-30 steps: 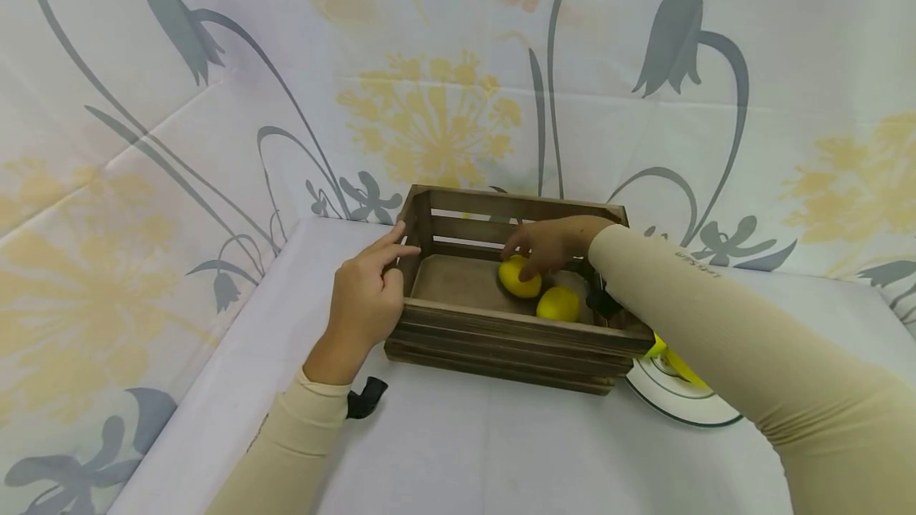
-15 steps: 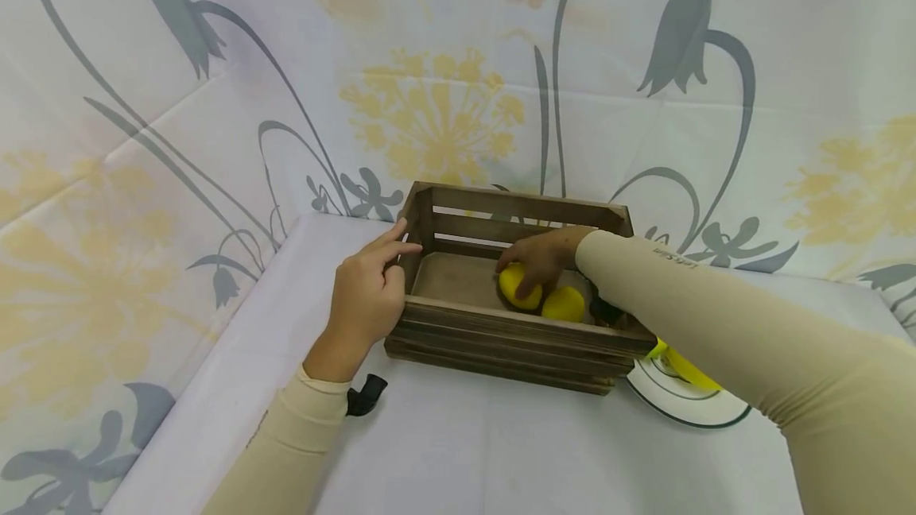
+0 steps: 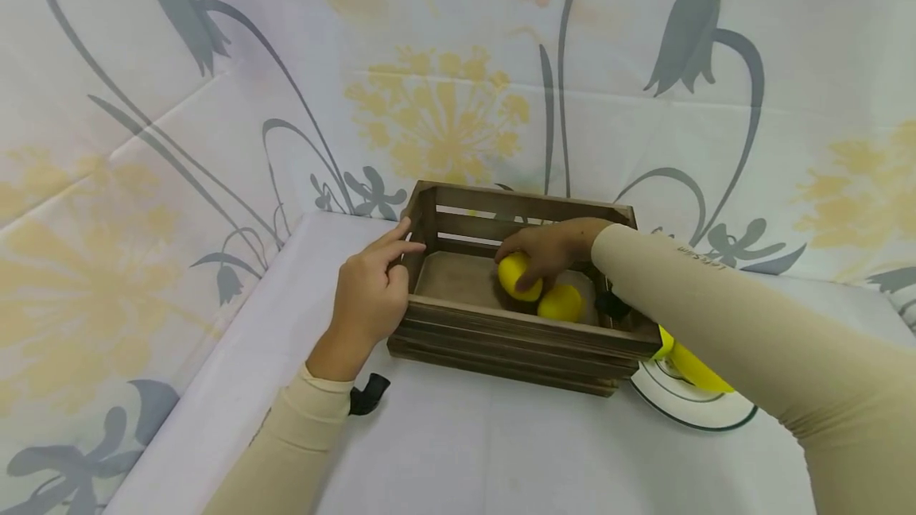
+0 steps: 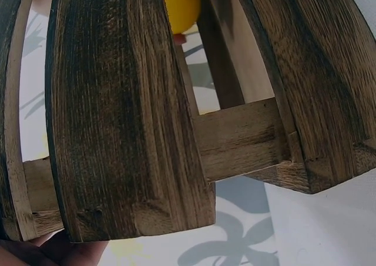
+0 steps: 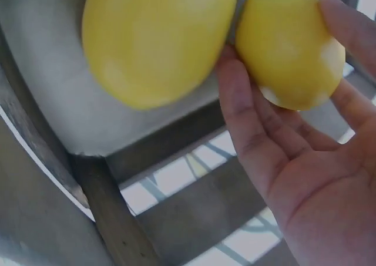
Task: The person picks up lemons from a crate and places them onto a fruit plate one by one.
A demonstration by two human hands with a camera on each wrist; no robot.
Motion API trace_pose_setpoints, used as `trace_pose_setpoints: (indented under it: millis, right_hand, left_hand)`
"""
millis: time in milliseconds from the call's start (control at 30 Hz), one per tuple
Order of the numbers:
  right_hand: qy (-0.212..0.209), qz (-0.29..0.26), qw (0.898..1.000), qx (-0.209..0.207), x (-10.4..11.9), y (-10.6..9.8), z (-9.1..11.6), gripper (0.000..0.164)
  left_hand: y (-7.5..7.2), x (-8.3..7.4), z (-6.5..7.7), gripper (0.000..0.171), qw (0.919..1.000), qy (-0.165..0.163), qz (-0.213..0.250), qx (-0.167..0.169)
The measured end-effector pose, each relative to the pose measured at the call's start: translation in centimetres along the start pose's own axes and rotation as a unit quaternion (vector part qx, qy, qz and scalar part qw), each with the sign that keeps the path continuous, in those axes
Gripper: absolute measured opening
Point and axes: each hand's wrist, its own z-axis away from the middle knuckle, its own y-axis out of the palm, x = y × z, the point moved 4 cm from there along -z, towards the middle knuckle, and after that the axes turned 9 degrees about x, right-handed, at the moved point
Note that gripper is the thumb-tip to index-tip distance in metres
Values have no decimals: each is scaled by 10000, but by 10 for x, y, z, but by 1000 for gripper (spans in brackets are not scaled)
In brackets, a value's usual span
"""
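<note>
My right hand reaches into a brown slatted wooden crate and grips a smooth yellow lemon, thumb on one side and fingers on the other. A second lemon lies beside it, toward the crate's front wall. In the right wrist view the held lemon sits between thumb and fingers, with the other lemon larger and nearer the camera. At the crate's left end, my left hand rests with extended fingers on the rim. Its fingers show past the slats in the left wrist view.
To the crate's right stands a white plate with a dark green rim, partly under the right sleeve. Bright yellow things lie on it. The crate stands on a white-covered table, before a patterned cloth backdrop.
My right hand has closed further around the lemon, and the lemon now sits slightly higher and more tilted. The left hand stays at the crate's left end.
</note>
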Motion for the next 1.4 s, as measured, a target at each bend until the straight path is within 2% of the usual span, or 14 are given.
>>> trace_pose_setpoints:
  millis: [133,333,500,767,933,1100,1400]
  right_hand:
    - [-56,34,9997,-251,3,-6,12,61]
    - [-356,-51,9976,-583,9,-15,30,59]
    - [-463,102,9950,-875,11,-19,42,58]
    - [-909,411,9816,-1627,16,-25,54,57]
    - [-968,313,9816,-1616,17,-21,61,57]
    - [-863,149,9820,-1675,15,-20,71,58]
    - [-1087,71,9771,-1828,17,-19,81,58]
  left_hand:
    - [1,0,1,48,10000,-34,6,10]
    - [1,-1,0,49,10000,-14,15,13]
    - [1,0,0,48,10000,-20,26,58]
    - [-4,3,-5,48,10000,-19,-25,-35]
    - [-2,7,-3,49,9999,-123,-52,14]
    - [-2,7,-4,48,10000,-52,-71,-2]
    - [-1,6,-5,48,9999,-43,-47,84]
